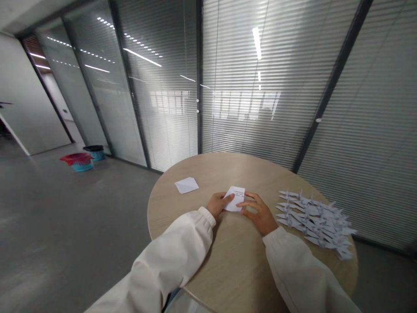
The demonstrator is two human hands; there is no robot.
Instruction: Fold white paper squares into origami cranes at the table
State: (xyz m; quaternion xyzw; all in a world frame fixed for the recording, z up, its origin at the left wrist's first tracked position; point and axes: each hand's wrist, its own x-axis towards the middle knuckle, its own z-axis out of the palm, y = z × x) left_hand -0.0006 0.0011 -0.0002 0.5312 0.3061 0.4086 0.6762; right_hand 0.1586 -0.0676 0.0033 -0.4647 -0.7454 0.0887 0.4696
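A small folded white paper (235,204) with printed text on its upper face is between my hands, over the middle of the round table. My left hand (217,204) grips its left edge, the thumb lying on top. At its right side my right hand (259,212) has its fingers spread, with fingertips touching or close to the edge. Farther left on the table lies a flat stack of white paper (186,185). Many folded paper cranes (316,219) stand in close rows on the right.
The round wooden table (228,167) stands near a glass partition with blinds (241,78). On the grey floor at the left are a blue bin with a red liner (80,161) and another with a black liner (95,152).
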